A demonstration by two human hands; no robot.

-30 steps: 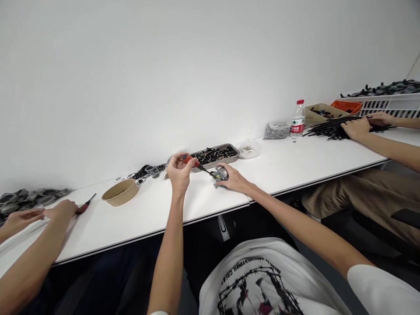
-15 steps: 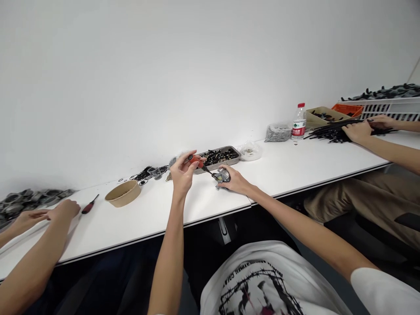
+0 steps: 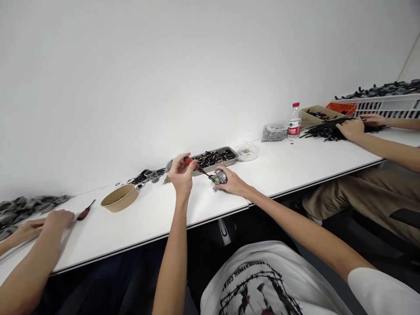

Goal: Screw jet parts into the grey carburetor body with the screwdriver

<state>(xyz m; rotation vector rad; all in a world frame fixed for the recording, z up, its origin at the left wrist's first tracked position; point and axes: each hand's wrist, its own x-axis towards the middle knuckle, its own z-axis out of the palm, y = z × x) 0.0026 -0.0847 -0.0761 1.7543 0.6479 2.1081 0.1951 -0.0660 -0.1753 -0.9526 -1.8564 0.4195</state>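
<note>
My left hand (image 3: pixel 182 174) is closed around the handle of a red and black screwdriver (image 3: pixel 193 163). Its dark shaft slants down to the right, and the tip meets a small grey housing (image 3: pixel 219 176) with a yellowish-green spot inside. My right hand (image 3: pixel 232 181) grips that housing from the right, just above the white table (image 3: pixel 203 205). Just where the tip sits in the housing is too small to make out. Behind both hands lies a metal tray (image 3: pixel 235 158) full of small black and brass-coloured parts.
A tan bowl (image 3: pixel 131 199), a second screwdriver (image 3: pixel 85 211) and black rings (image 3: pixel 141 177) lie to the left. Plastic bags (image 3: pixel 246 152), a water bottle (image 3: pixel 294 122) and black rods (image 3: pixel 324 130) stand rightward. Co-workers' hands (image 3: pixel 351 129) work at both sides.
The view has shifted slightly, so the table things sit a little further left. The screwdriver handle has turned a little in my left fingers; my right hand keeps its hold on the housing.
</note>
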